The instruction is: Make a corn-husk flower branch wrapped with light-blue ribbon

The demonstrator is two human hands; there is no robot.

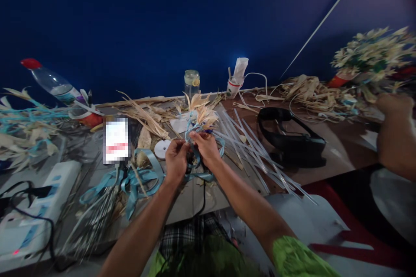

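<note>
While held between both hands: flower [204, 117] at middle of table [182, 207], petals up, stem wrapped in light-blue ribbon [152, 166].
Left hand [176, 160]: fingers closed in a pinch on lower stem of flower.
Right hand [206, 149]: fingers closed in a pinch just below petals, near left fingertips.
Ribbon: also looped loosely on table, left of left hand.
Disc [162, 149]: white, flat, just beside left hand.
Rods [251, 151]: clear, thin, fanned out right of right hand.
Headset [297, 136]: black, beyond rods to the right.
Wires [97, 218]: bundled, front left, beside power strip [45, 203].
Husks [305, 93]: dry, piled at back right; more behind disc.
Back of table: jar [192, 82] behind flower; white cup [234, 88] to its right.
Far right: co-worker's hand [394, 106], blurred, near bouquet [377, 54].
</note>
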